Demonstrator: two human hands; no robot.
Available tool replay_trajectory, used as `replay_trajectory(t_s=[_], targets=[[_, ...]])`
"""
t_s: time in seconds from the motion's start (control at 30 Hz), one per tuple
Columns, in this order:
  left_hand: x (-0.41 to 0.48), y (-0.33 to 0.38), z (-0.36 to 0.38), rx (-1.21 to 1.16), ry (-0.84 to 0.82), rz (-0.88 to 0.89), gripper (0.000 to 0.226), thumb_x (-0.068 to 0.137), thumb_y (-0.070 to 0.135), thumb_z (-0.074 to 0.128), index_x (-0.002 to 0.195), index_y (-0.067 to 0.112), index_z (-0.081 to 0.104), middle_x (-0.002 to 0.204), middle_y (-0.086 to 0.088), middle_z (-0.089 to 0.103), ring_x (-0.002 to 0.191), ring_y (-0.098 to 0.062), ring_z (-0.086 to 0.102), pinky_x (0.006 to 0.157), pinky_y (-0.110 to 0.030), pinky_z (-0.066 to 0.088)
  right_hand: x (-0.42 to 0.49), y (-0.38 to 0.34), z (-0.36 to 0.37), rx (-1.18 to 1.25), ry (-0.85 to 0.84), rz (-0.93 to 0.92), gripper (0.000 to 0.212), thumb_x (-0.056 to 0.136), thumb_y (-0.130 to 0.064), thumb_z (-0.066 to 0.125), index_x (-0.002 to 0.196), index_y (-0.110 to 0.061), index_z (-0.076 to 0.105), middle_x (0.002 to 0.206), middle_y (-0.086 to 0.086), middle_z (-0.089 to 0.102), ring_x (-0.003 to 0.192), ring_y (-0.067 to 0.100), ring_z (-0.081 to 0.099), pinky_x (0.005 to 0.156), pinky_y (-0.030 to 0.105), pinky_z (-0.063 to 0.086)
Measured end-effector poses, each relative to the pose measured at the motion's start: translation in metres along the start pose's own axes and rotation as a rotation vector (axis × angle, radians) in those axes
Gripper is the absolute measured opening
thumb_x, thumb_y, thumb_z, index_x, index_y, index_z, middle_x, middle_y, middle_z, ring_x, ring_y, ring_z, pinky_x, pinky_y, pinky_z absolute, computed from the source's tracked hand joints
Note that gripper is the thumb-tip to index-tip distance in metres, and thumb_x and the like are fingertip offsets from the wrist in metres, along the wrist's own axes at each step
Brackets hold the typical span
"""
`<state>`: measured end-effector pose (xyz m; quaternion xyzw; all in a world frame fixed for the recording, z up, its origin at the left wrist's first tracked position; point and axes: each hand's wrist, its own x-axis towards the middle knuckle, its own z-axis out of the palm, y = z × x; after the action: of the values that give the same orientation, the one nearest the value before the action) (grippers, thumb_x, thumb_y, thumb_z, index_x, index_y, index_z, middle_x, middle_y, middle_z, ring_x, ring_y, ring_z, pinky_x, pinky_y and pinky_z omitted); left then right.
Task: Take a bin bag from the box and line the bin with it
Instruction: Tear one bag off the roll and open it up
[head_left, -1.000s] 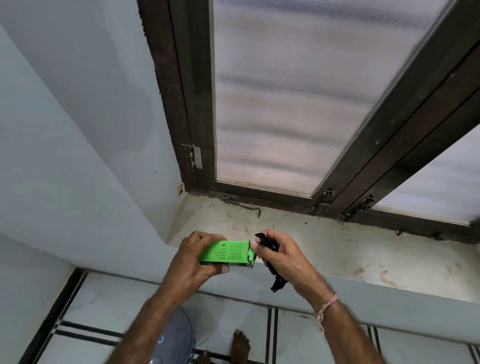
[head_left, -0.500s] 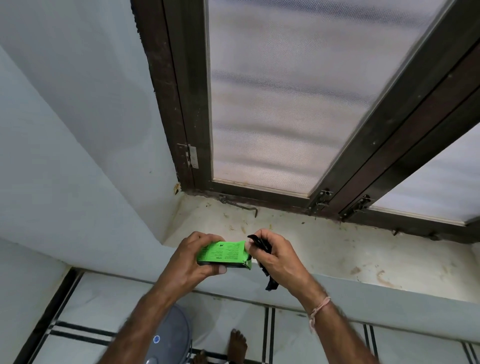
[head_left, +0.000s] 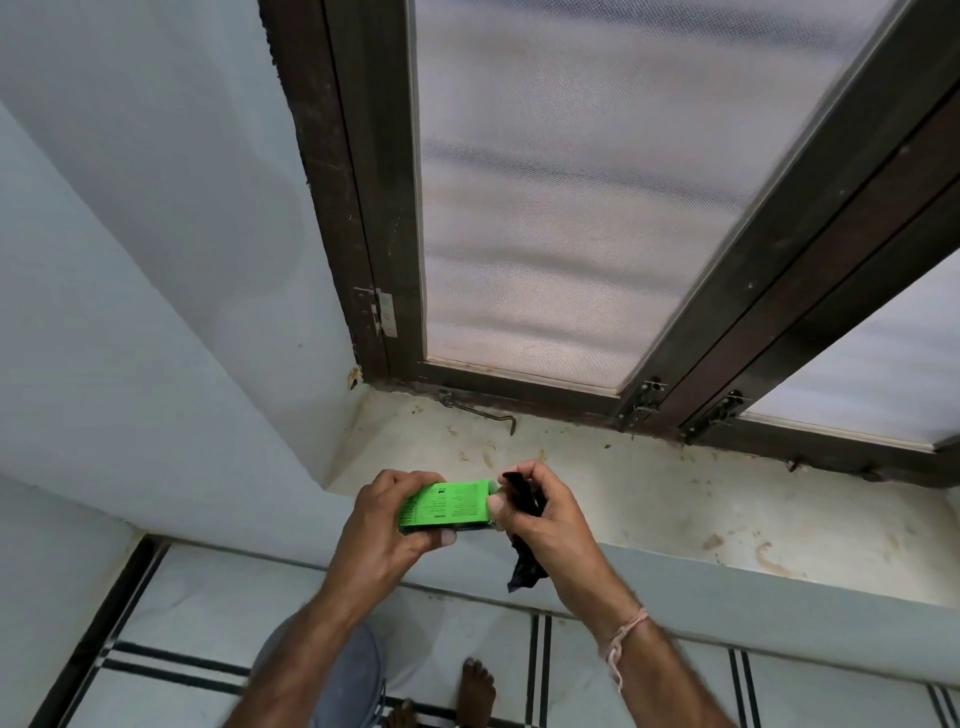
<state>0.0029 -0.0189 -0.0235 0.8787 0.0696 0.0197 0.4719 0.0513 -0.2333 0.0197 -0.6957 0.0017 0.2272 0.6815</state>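
Low on the left, by the person's bare feet, sits a rounded grey plastic thing (head_left: 343, 675) that I take to be the bin, though a forearm hides much of it. Above it the left hand (head_left: 382, 525) has its fingers wrapped round a small bright-green printed cardboard box (head_left: 447, 506), held level. At the box's right end the thin black plastic bin bag (head_left: 524, 566) is partly out. The right hand (head_left: 556, 525) pinches it between thumb and curled fingers, and a crumpled tail hangs below the palm. All this is held over the front edge of the stained pale window sill (head_left: 675, 499), which runs off to the right. To my eye the step is freeing one bag. It should go best if the left hand keeps the box firm without crushing it. The right should draw straight away from the opening, slowly enough that the film neither tears nor drags a second bag along. Whether the bag is fully clear of the box I can't tell.
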Motion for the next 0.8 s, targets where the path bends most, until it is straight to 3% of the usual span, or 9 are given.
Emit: replay_trajectory(t_s=[0.1,0.27,0.37,0.53,0.7,0.8], targets=[[0.001,0.001,0.001,-0.016,0.061,-0.021,0.057,0.063,0.052,0.083,0.117,0.041,0.068,0.109,0.015,0.06,0.105,-0.008,0.059,0.084,-0.024,0.047,0.002,0.005,0.002,0.006,0.024,-0.003,0.014,0.092,-0.006,0.075,0.101,-0.004,0.064,0.076,0.007,0.065,0.06,0.007,0.057,0.056,0.018,0.046],[0.002,-0.005,0.001,0.023,0.036,-0.037,0.062,0.062,0.061,0.076,0.12,0.041,0.067,0.11,0.017,0.059,0.106,-0.009,0.058,0.085,-0.029,0.049,0.002,0.013,0.007,0.012,0.036,0.004,0.013,0.092,-0.009,0.075,0.099,-0.002,0.068,0.071,0.007,0.065,0.057,0.005,0.054,0.055,0.019,0.044],[0.005,-0.008,0.005,0.012,0.05,-0.066,0.059,0.063,0.053,0.084,0.118,0.043,0.065,0.111,0.014,0.06,0.107,-0.008,0.058,0.083,-0.021,0.045,0.007,0.015,0.006,0.064,0.075,0.03,0.018,0.093,-0.009,0.075,0.107,-0.002,0.066,0.075,0.007,0.066,0.058,0.004,0.058,0.056,0.019,0.047],[0.015,-0.012,0.013,0.108,0.102,-0.1,0.058,0.07,0.037,0.09,0.122,0.04,0.065,0.112,0.011,0.057,0.111,-0.015,0.052,0.081,-0.02,0.04,0.02,0.017,0.008,0.022,0.092,0.058,0.02,0.095,-0.011,0.073,0.115,-0.014,0.073,0.08,0.005,0.068,0.058,0.001,0.06,0.055,0.02,0.048],[0.038,-0.017,0.017,0.26,0.137,-0.086,0.061,0.069,0.028,0.089,0.125,0.032,0.067,0.117,0.001,0.059,0.111,-0.024,0.053,0.087,-0.038,0.049,0.042,0.021,0.006,0.0,0.114,0.103,0.025,0.095,-0.013,0.074,0.118,-0.023,0.074,0.084,-0.005,0.068,0.061,0.007,0.06,0.055,0.022,0.049],[0.054,-0.022,0.019,0.365,0.102,-0.105,0.061,0.073,0.026,0.085,0.131,0.032,0.065,0.125,-0.004,0.056,0.119,-0.029,0.051,0.089,-0.038,0.049,0.055,0.024,0.007,-0.049,0.04,0.123,0.032,0.095,-0.012,0.072,0.126,-0.023,0.073,0.089,-0.005,0.069,0.062,0.01,0.056,0.056,0.024,0.049]])
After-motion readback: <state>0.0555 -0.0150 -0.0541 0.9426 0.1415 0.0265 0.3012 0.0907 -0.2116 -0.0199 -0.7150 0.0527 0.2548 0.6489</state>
